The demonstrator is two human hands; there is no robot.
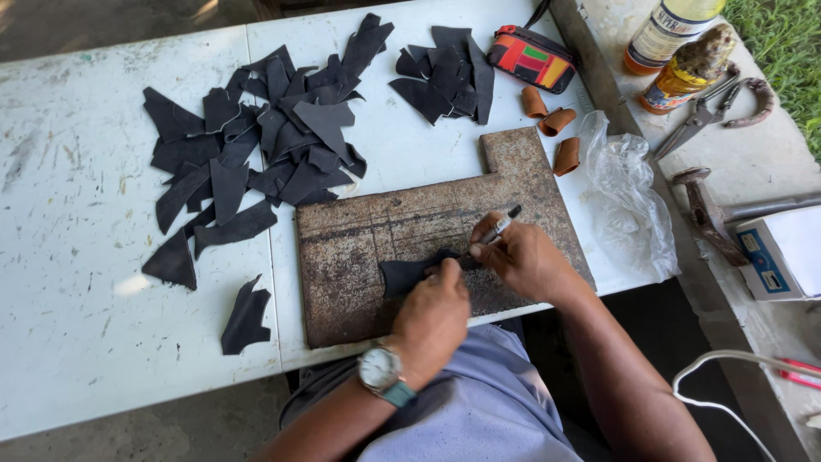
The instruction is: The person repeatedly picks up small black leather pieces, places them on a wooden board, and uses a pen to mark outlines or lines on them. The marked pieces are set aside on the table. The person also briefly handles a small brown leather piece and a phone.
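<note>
On the rusty metal board, a black leather piece lies flat under the left hand, whose fingers press it down, while the right hand grips a knife-like tool at its edge. Should the leather slide on the board, the tip could likely stray toward those pinning fingertips.

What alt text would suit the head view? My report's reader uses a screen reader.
A left hand presses a dark leather piece on a rusty metal board while the right hand works on it with a pen-like tool. Dark scraps lie over the white table.
</note>
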